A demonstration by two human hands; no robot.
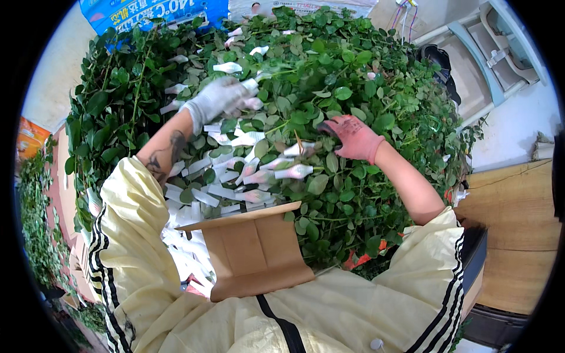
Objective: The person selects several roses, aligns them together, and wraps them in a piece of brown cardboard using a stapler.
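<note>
My left hand [219,99], in a white glove, reaches over the pile of leafy rose stems [353,65]. Its fingers are smeared by motion, close beside a rose bud in a white sleeve [250,86]; whether they grip it I cannot tell. To the right, my right hand [356,138] wears a pink glove with a dark palm. Its fingers curl in among the green leaves, and what they close on is hidden there. Between the hands and my body lie several sleeved pale pink rose buds [294,172] and many loose white sleeves [220,191].
An open cardboard box [253,247] stands against my front, with white sleeves beside it. Blue printed sacking [153,15] edges the far side. A pale metal-framed chair [471,53] is at the far right, above a wooden panel [512,217]. More foliage lies at far left.
</note>
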